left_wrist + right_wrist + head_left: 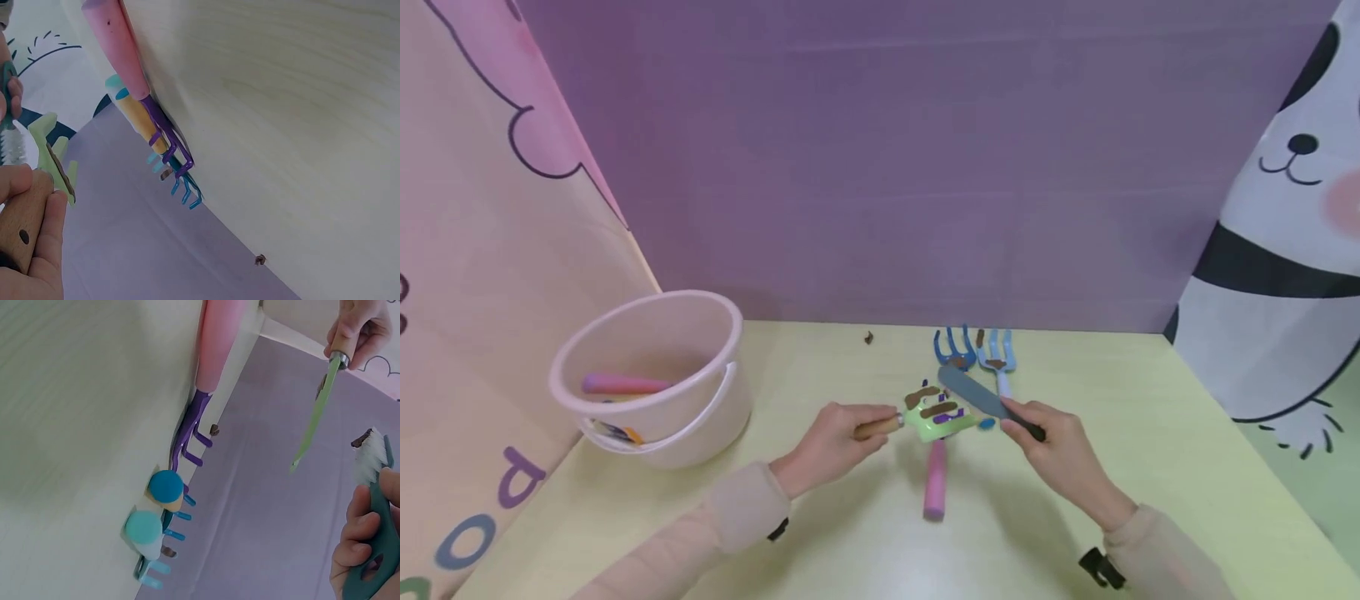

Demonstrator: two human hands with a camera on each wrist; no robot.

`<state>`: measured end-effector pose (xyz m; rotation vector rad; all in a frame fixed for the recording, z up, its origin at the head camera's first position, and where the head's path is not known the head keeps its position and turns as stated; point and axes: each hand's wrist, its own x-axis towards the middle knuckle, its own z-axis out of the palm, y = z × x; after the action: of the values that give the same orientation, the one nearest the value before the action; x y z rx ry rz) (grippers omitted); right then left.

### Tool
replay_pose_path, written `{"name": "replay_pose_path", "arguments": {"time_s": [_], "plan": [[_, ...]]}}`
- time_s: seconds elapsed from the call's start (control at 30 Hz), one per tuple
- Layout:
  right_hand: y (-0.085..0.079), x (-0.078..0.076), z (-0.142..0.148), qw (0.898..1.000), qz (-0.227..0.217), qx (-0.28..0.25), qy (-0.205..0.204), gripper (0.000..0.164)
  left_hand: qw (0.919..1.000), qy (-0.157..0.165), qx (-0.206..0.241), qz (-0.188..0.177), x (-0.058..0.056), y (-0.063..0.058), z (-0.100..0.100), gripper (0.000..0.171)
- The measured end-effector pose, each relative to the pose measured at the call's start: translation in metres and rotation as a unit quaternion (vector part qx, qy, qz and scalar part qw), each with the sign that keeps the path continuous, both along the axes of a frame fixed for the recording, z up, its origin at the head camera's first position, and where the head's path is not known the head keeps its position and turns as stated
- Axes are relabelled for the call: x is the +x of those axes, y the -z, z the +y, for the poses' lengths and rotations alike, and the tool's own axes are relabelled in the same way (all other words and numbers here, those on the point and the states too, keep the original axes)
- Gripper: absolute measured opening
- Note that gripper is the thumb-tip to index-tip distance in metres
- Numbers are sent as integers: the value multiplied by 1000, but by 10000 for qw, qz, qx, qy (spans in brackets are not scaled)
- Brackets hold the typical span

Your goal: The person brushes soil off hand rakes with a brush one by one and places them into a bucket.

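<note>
Two-handed, we're gripping | left hand: wood-handled green fork | right hand: smooth teal brush | we're holding both above pale table | head view is hiding white bristles

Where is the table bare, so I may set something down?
The table looks bare between the right hand and the panda print, and between the bucket and the brown crumb. The middle is crowded: blue rakes, a pink handle, and the green rake and brush, both held raised.
</note>
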<state>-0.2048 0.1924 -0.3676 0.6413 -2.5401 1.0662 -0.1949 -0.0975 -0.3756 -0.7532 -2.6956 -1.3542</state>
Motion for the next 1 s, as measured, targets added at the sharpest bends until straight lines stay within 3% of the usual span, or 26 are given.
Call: {"name": "replay_pose_path", "arguments": {"time_s": [0.13,0.27,0.33,0.47,0.53,0.6,0.7,0.77,1.0], "plan": [[1,-1,-10,9985,315,369,-250,31,9998,121,-116,114,1,-2,2,36],[4,-1,-19,9870,1228,966,-384,32,9982,286,-186,490,3,-4,6,35],[5,0,-22,9731,1867,1307,-344,32,9958,373,-300,786,4,-6,8,34],[5,1,-26,9345,3073,1780,-251,32,9880,364,-607,1372,6,-9,10,32],[5,0,-28,9190,3476,1847,-207,32,9831,268,-743,1651,7,-11,10,31],[4,-1,-28,9124,3636,1875,-121,31,9799,207,-771,1828,7,-11,10,31],[5,-2,-27,9106,3666,1908,35,33,9750,161,-860,2042,7,-11,9,30],[6,-2,-26,9152,3542,1916,113,32,9730,167,-912,2112,7,-11,8,30],[7,-2,-24,9516,2671,1496,268,33,9734,185,-944,2080,9,-10,6,31]]}}
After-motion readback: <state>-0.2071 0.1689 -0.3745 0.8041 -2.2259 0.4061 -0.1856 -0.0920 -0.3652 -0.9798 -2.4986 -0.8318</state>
